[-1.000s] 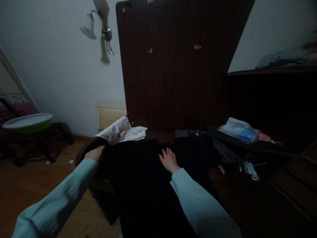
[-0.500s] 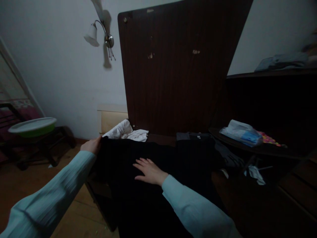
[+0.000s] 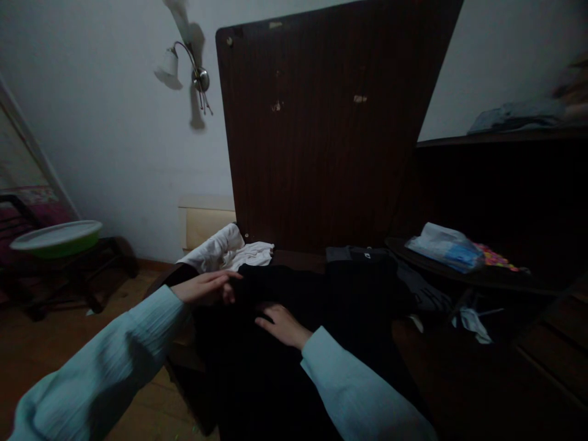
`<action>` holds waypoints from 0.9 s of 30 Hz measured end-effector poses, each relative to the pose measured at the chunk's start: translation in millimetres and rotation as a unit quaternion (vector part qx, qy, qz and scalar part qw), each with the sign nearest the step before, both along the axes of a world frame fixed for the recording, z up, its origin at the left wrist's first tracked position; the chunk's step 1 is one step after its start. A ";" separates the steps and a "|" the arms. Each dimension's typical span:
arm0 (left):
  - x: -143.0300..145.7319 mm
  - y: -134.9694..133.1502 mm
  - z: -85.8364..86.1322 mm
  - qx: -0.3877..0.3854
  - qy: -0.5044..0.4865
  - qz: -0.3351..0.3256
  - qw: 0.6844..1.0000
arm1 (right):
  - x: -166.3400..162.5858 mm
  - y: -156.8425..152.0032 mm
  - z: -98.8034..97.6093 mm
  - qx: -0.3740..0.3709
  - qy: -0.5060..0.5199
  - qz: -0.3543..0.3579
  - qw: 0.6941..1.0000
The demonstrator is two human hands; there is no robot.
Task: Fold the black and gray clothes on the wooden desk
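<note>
Black clothing (image 3: 294, 380) lies spread over the dark surface in front of me, too dark to make out its kind or its folds. My left hand (image 3: 209, 286) is at its left side, fingers stretched to the right over the cloth, the lower ones slightly bent. Just right of it, my right hand (image 3: 282, 324) rests on the black cloth with the thumb apart; its fingertips are partly lost in the dark fabric.
White cloth (image 3: 215, 248) is bunched behind the left hand. Dark grey clothing (image 3: 351, 253) lies at the back. A plastic packet (image 3: 443, 248) sits on the right. A green basin (image 3: 59, 242) stands on a chair at left. A dark board (image 3: 316, 135) rises behind.
My left hand has moved right and inward from the cloth's outer left corner, and the cloth's left part has come inward with it. My right hand's fingers are less spread.
</note>
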State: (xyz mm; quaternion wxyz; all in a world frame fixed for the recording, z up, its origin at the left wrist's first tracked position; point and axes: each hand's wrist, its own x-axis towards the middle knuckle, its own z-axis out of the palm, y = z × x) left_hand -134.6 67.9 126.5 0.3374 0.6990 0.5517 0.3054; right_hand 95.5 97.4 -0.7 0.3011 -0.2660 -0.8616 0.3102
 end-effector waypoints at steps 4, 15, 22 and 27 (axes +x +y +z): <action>7.3 9.1 -20.7 -0.020 0.007 -0.012 1.000 | 1.4 13.0 -7.3 -0.140 0.132 -0.106 0.976; -29.5 32.1 -100.7 0.002 0.106 0.156 0.982 | 0.9 22.4 -9.4 -0.182 0.207 -0.233 0.933; -11.4 57.1 -111.7 0.020 0.053 0.218 0.974 | 4.0 20.9 -7.3 -0.119 0.122 -0.185 0.968; -11.5 75.0 -120.2 0.055 0.005 0.226 0.972 | 6.2 19.6 -5.3 -0.115 0.081 -0.188 0.972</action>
